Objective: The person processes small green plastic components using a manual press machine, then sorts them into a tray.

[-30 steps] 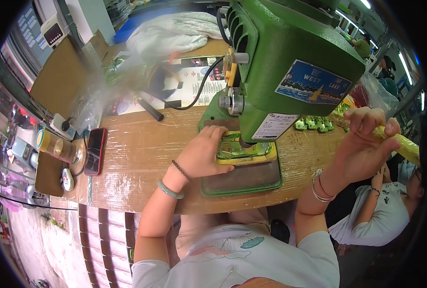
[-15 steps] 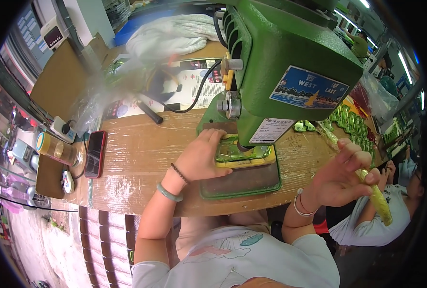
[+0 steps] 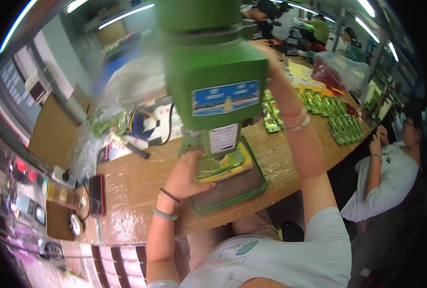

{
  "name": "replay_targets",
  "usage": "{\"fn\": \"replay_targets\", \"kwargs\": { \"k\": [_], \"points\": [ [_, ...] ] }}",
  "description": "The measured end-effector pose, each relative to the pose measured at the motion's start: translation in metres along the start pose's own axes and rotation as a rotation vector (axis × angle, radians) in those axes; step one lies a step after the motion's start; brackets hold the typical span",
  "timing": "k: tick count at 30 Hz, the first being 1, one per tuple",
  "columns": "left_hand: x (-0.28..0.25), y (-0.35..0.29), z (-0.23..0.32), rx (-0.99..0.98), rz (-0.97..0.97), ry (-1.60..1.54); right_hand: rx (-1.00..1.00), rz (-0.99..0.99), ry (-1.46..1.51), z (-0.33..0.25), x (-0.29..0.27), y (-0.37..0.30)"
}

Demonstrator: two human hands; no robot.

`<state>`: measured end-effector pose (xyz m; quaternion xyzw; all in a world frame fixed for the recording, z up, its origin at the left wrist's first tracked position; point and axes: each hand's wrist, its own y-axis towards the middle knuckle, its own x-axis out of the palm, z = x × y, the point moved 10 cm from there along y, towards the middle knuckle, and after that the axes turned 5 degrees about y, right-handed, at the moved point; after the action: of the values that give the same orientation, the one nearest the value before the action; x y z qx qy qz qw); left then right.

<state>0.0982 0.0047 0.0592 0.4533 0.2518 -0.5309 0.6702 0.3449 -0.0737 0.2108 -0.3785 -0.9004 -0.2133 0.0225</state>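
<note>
Left hand [image 3: 189, 174]: dark beaded bracelet [image 3: 170, 195] at wrist; behind it, smooth pale-green bangle [image 3: 165, 214]. Right hand [image 3: 271, 54]: thin reddish band [image 3: 293, 114], pale bangle [image 3: 297, 126] nearer elbow, both blurred. Well behind both hands, white short-sleeved shirt [image 3: 290, 257]; teal patch [image 3: 246, 247] and fine line drawing on front.

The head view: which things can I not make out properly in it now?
In the head view:
Right hand: mostly hidden behind the green machine and blurred; its grip is unclear.
Green part: partly covered by the machine and the left hand.
White cloth: blurred, folds unclear.
</note>
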Motion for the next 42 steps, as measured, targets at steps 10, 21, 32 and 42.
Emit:
{"fn": "replay_targets", "kwargs": {
  "k": [10,21,32,42],
  "points": [
    [-0.002,0.004,0.006,0.013,0.013,-0.037,0.438,0.232,-0.257,0.154,-0.077,-0.13],
    [0.005,0.003,-0.003,-0.011,0.001,-0.023,-0.033,-0.132,-1.0,0.091,0.013,-0.164],
    [0.004,0.002,-0.005,-0.05,-0.011,-0.016,0.231,0.44,-0.524,0.038,-0.172,-0.2],
    [0.014,0.007,0.004,-0.055,-0.059,0.002,0.079,1.253,-0.391,0.046,-0.359,-0.359]
  ]
}}
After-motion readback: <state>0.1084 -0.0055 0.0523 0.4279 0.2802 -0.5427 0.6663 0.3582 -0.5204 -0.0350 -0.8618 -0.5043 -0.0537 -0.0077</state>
